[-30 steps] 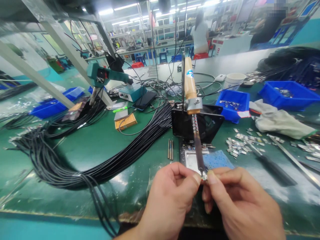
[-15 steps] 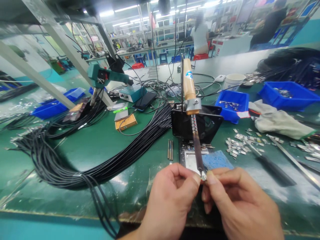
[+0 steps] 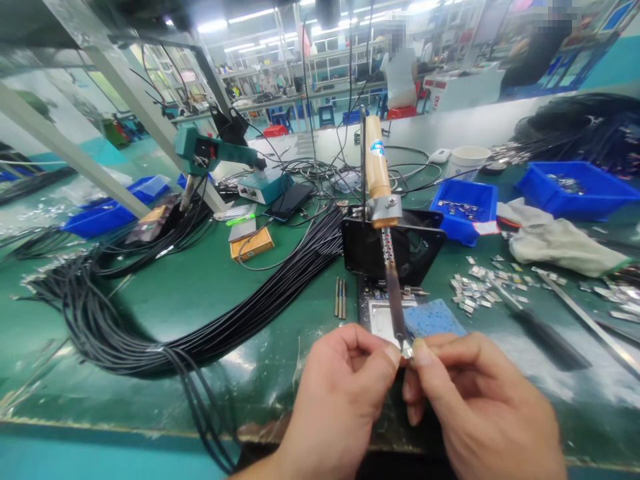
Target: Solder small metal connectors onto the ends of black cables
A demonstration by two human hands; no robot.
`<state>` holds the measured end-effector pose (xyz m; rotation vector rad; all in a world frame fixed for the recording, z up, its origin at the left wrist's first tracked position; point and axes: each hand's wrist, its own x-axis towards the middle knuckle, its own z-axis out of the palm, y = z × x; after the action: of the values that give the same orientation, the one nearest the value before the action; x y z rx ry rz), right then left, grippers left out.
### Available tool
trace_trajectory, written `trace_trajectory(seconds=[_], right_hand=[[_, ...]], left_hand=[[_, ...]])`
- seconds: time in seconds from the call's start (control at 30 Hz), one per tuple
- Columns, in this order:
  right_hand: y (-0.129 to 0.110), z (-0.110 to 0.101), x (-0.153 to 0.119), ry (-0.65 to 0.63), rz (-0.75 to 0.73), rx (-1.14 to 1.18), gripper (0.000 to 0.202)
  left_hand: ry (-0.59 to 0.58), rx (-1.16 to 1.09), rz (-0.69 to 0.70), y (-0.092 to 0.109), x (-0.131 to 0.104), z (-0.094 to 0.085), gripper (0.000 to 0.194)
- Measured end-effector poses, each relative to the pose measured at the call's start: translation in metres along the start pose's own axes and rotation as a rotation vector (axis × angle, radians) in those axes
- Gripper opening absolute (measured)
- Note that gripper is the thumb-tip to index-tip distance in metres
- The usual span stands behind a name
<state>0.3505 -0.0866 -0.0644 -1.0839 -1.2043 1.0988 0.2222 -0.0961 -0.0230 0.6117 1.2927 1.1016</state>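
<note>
A soldering iron [image 3: 378,160] with a wooden handle is clamped in a stand, its tip pointing down toward me. Right at the tip, a small metal connector [image 3: 407,349] sits between my two hands. My left hand [image 3: 347,393] pinches at its left side, thumb against forefinger. From the right, my right hand [image 3: 480,400] pinches at the same piece, its other fingers curled under. The fingertips hide most of what each hand grips. Behind my fingers lie a blue sponge [image 3: 434,319] and a metal tray [image 3: 384,321].
A thick bundle of black cables [image 3: 240,300] curves across the left. Loose metal pieces [image 3: 480,287], a black-handled tool [image 3: 553,337], a cloth glove [image 3: 560,243] and a blue bin [image 3: 465,210] are at the right. A person [image 3: 400,73] sits far back.
Both hands stay nearly in place. The small connector has tilted or shifted slightly up against the iron's tip.
</note>
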Motion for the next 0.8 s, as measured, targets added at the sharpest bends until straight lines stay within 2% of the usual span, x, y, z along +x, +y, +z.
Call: trace_trajectory(seconds=[0.8], right_hand=[[-0.0006, 0.0006, 0.0013, -0.035, 0.003, 0.003, 0.019]], left_hand=[[0.045, 0.045, -0.005, -0.0027, -0.0012, -0.0018, 0.021]])
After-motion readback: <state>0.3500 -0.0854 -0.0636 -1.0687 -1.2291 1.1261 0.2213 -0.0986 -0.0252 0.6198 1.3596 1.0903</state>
